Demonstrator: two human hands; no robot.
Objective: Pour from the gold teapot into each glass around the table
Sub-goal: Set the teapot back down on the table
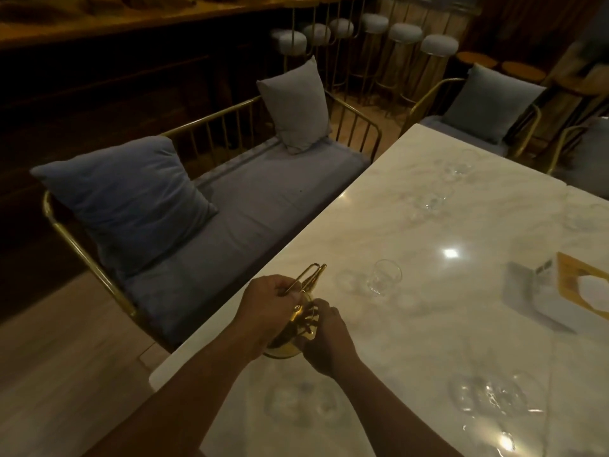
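The gold teapot (290, 344) stands near the left edge of the white marble table (428, 324). My left hand (267, 306) grips its thin wire handle, which sticks up and away from me. My right hand (324, 338) rests against the pot's right side, fingers curled on the lid area. A clear stemmed glass (384, 277) stands just beyond the pot, to its right. More clear glasses sit farther up the table (435, 199) (459, 166), close to me at the right (491, 395), and close to me near the left edge (296, 402).
A white tissue box with a gold-framed top (560, 291) lies at the table's right. A grey cushioned bench with gold rails and two pillows (184, 212) runs along the table's left side. Grey chairs (484, 107) and bar stools (405, 33) stand beyond.
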